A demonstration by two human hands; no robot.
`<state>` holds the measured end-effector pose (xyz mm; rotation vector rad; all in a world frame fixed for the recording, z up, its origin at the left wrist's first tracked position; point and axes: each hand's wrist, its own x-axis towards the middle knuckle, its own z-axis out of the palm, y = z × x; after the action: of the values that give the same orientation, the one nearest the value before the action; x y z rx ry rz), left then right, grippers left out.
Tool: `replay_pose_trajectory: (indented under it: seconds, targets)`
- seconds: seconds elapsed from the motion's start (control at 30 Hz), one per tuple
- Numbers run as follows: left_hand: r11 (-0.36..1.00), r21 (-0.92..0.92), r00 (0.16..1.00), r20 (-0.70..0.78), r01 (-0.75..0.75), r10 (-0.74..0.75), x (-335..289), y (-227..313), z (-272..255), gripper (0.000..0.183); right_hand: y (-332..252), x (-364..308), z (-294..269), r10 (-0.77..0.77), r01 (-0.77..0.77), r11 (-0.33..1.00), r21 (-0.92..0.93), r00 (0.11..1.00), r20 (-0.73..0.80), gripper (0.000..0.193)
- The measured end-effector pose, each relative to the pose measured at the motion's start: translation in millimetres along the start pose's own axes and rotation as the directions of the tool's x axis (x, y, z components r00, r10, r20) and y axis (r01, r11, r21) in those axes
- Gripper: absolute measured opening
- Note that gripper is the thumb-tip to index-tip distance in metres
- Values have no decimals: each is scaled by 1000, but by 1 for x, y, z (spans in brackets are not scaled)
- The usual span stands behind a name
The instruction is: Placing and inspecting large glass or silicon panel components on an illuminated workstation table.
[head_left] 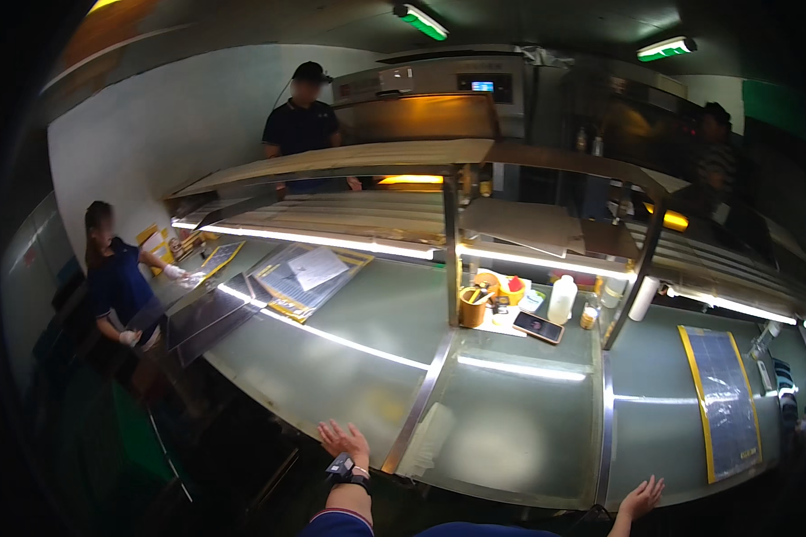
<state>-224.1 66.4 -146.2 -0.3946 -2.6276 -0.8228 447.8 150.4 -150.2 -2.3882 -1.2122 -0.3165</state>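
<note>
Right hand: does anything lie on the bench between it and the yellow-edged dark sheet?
Nothing visible does. The right hand rests open at the bench's near edge, and only bare greenish bench top separates it from the yellow-edged dark sheet lying flat up-right.

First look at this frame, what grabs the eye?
The long pale workbench with bright light strips along it, curving across the view under a lit shelf. At its near edge both hands rest open and empty, left hand and right hand. A yellow-edged dark panel lies at right, a phone and bottles mid-bench, and a gloved person works at far left.
</note>
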Motion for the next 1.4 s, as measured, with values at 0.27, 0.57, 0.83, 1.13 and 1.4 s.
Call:
replay_pose_trajectory:
  seconds: [0.27, 0.57, 0.83, 1.13, 1.4]
  targets:
    - [999, 39, 998, 55, 10, -12, 0, 1, -16, 53, -24, -7, -25, -30, 35, 997, 73, 997, -66, 33]
    - [1000, 30, 998, 67, -10, 8, -3, 2, -18, 54, -20, -6, -28, 8, -7, 998, 56, 1000, -20, 35]
    - [998, 6, 996, 68, -62, 61, -1, 13, -7, 52, 11, 0, 7, 7, -1, 998, 61, 996, -88, 30]
    - [985, 97, 979, 161, -145, 128, 10, -15, 15, 52, -25, 3, -4, 58, -26, 983, 182, 983, -173, 28]
    - [764, 328, 778, -117, -556, 617, 15, -42, -16, 55, -152, 158, -74, 84, -341, -148, 928, 931, 355, 85]
